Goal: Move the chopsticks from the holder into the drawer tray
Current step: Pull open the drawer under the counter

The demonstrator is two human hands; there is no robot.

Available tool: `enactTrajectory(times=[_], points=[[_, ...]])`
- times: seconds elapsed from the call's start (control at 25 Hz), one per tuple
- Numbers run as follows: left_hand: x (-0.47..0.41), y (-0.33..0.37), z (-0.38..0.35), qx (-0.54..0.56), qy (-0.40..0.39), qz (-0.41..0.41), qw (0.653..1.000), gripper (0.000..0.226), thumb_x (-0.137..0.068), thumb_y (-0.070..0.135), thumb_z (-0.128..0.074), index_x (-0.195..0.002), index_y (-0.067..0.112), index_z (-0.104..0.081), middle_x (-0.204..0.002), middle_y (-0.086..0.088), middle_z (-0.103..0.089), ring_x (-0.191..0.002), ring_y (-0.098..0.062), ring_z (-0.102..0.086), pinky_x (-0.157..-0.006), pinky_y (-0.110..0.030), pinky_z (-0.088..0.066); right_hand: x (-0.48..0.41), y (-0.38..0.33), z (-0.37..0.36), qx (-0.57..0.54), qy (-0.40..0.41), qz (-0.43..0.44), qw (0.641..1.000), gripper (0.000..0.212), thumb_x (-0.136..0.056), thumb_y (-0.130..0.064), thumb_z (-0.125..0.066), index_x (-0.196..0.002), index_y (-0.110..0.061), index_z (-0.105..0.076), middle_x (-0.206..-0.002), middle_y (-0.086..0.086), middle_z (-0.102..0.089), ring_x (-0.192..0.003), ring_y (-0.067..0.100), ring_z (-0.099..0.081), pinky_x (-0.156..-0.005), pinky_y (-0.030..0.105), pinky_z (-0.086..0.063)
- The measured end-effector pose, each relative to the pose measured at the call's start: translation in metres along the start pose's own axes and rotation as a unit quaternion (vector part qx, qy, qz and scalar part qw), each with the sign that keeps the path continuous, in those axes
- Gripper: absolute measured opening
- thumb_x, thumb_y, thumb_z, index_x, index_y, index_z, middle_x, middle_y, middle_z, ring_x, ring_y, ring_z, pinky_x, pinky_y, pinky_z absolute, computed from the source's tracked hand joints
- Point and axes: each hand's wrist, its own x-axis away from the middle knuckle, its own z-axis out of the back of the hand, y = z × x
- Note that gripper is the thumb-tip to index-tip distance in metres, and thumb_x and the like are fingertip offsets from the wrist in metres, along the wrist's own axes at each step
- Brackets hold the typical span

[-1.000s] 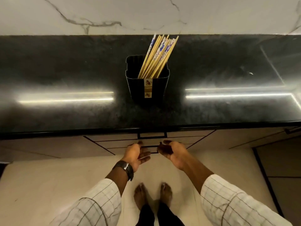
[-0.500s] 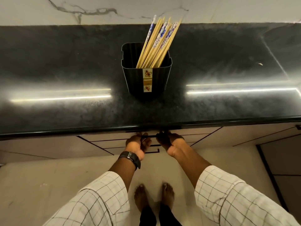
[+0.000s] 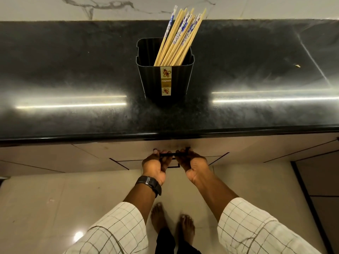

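A black ribbed holder point(image 3: 165, 81) with a gold label stands on the black stone counter point(image 3: 73, 74). Several bamboo chopsticks point(image 3: 180, 37), some with blue-patterned tops, lean to the right inside it. Under the counter edge is a beige drawer front point(image 3: 128, 152) with a thin black handle point(image 3: 172, 154). My left hand point(image 3: 156, 166) and my right hand point(image 3: 192, 165) both curl their fingers around that handle, side by side. The drawer looks shut; the tray inside is hidden.
A white marble wall point(image 3: 55, 8) runs behind the counter. A small crumb point(image 3: 297, 66) lies on the counter at the right. Further cabinet fronts flank the drawer, with a dark-framed panel point(image 3: 319, 189) at the right. My bare feet point(image 3: 172, 222) stand on the pale floor tiles.
Both hands rose from open in front of the cabinet to the drawer handle and closed on it. The camera came closer to the counter.
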Motion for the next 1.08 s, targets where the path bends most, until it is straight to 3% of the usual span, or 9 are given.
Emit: enactTrajectory(times=[0.12,0.2,0.32,0.4,0.52,0.76,1.0,1.08], points=[[0.002,-0.007,0.009,-0.003,0.009,-0.008,1.000,0.018,-0.107,0.014,-0.048,-0.101,0.007,-0.064,-0.089,-0.014,-0.072,-0.084,-0.031,-0.072,-0.094,-0.050,-0.057,0.005,0.004,0.006,-0.008,0.005,0.000,1.000,0.013,-0.104,-0.001,-0.054,-0.110,0.001,-0.065,-0.095,0.023,-0.072,-0.090,0.037,-0.072,-0.078,0.045,-0.062],[0.007,-0.015,0.016,-0.015,0.021,-0.015,1.000,0.022,-0.108,0.011,-0.044,-0.100,0.007,-0.064,-0.081,-0.013,-0.074,-0.080,-0.032,-0.072,-0.089,-0.050,-0.060,0.010,0.009,0.013,-0.012,0.010,-0.003,1.000,0.015,-0.105,0.003,-0.050,-0.110,0.002,-0.063,-0.097,0.025,-0.069,-0.086,0.038,-0.069,-0.087,0.047,-0.057],[0.026,-0.032,0.037,-0.032,0.048,-0.023,0.998,0.025,-0.107,0.010,-0.044,-0.094,0.005,-0.065,-0.066,-0.009,-0.073,-0.064,-0.026,-0.070,-0.075,-0.044,-0.063,0.026,0.024,0.040,0.003,0.028,-0.012,1.000,0.017,-0.106,0.000,-0.049,-0.107,0.004,-0.066,-0.099,0.024,-0.071,-0.079,0.035,-0.069,-0.070,0.045,-0.064],[0.043,-0.042,0.052,-0.036,0.052,-0.024,0.998,0.024,-0.107,0.010,-0.045,-0.097,0.002,-0.065,-0.073,-0.013,-0.072,-0.066,-0.027,-0.069,-0.072,-0.042,-0.063,0.040,0.033,0.059,0.007,0.033,-0.023,0.999,0.018,-0.105,0.001,-0.050,-0.103,0.001,-0.068,-0.094,0.023,-0.073,-0.078,0.035,-0.071,-0.057,0.040,-0.065],[0.061,-0.052,0.068,-0.035,0.053,-0.021,0.998,0.022,-0.107,0.007,-0.044,-0.103,-0.001,-0.065,-0.091,-0.021,-0.070,-0.079,-0.033,-0.068,-0.078,-0.045,-0.060,0.054,0.043,0.077,0.002,0.038,-0.030,0.999,0.016,-0.101,0.005,-0.053,-0.106,0.004,-0.068,-0.087,0.023,-0.074,-0.073,0.035,-0.071,-0.054,0.038,-0.063],[0.082,-0.069,0.097,-0.046,0.070,-0.009,0.996,0.021,-0.107,0.009,-0.047,-0.104,-0.002,-0.066,-0.077,-0.017,-0.073,-0.075,-0.030,-0.071,-0.076,-0.044,-0.061,0.074,0.060,0.108,0.006,0.044,-0.036,0.998,0.013,-0.101,-0.002,-0.059,-0.098,0.003,-0.070,-0.075,0.021,-0.080,-0.078,0.038,-0.075,-0.052,0.039,-0.064],[0.095,-0.075,0.107,-0.040,0.074,0.008,0.996,0.020,-0.106,0.007,-0.050,-0.108,-0.003,-0.066,-0.095,-0.024,-0.072,-0.082,-0.035,-0.069,-0.077,-0.046,-0.060,0.089,0.067,0.117,0.000,0.056,-0.039,0.998,0.009,-0.097,0.005,-0.061,-0.100,0.004,-0.069,-0.094,0.028,-0.075,-0.081,0.041,-0.073,-0.055,0.042,-0.066],[0.100,-0.076,0.109,-0.042,0.079,0.014,0.996,0.020,-0.106,0.008,-0.049,-0.108,-0.003,-0.067,-0.098,-0.024,-0.071,-0.085,-0.035,-0.068,-0.068,-0.041,-0.062,0.092,0.069,0.119,-0.003,0.065,-0.036,0.997,0.010,-0.097,0.005,-0.060,-0.101,0.004,-0.069,-0.096,0.028,-0.074,-0.081,0.040,-0.073,-0.054,0.041,-0.065]])
